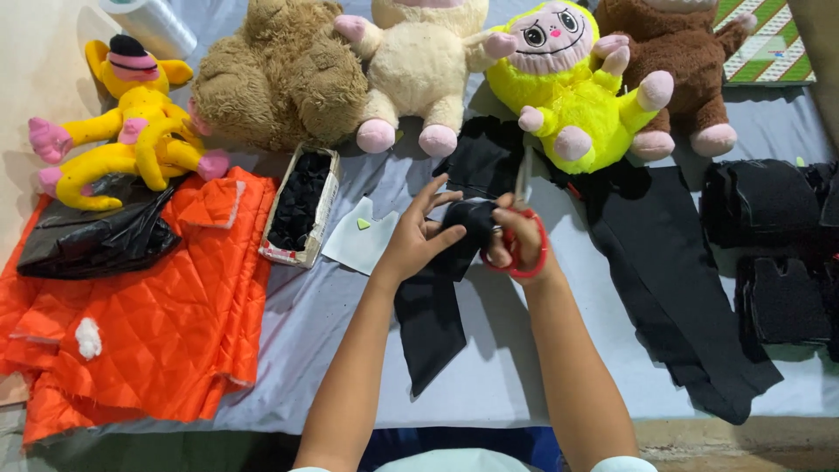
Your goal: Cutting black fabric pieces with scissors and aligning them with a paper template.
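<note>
Cutting black fabric (434, 297) mid-counter (498, 376): my left hand (418, 236) pinches the strip, grip closed on cloth; my right hand (517, 238) is closed through red-handled scissors (524, 229). I judge short snips, cloth taut, fingers off the blades. Beyond sit plush toys (568, 79).

Count, head view: 5 plush toys along the far edge – 2 yellow ones (131, 122) (572, 87), 1 tan (280, 79), 1 cream (419, 70), 1 brown (677, 61). 1 pr red-handled scissors (520, 240). 1 small box of black pieces (301, 205). 1 orange quilted cloth (149, 323). 1 black plastic bag (92, 240). 1 white paper pattern (358, 236). 1 clear roll (153, 22). 2 stacks of cut black pieces (756, 201) (786, 301) at least, rt side. 2 hands (415, 240) (516, 236).
</note>
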